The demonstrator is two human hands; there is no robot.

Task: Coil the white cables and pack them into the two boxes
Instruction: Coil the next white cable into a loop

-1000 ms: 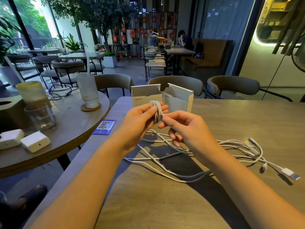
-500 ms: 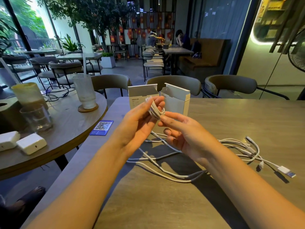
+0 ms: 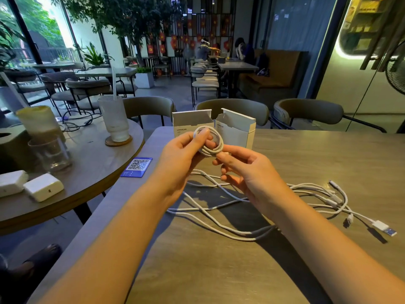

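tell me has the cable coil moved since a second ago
Yes. The cable coil has turned from edge-on to show its open loop, held before the two boxes.

Round side table [image 3: 92, 172] at left, carrying a ribbed glass [image 3: 114, 119] with straw on a coaster, a clear tumbler [image 3: 51, 153] and two white adapters [image 3: 42, 187]. Blue QR card [image 3: 137, 167] near the main table's edge. Grey chairs [image 3: 306, 113] behind.

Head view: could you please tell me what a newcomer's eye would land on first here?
First, the small white coil held up at centre between the left hand and the right hand. Just behind it, two open white boxes stand on the grey table. Loose white cables sprawl beneath the hands and out to the right.
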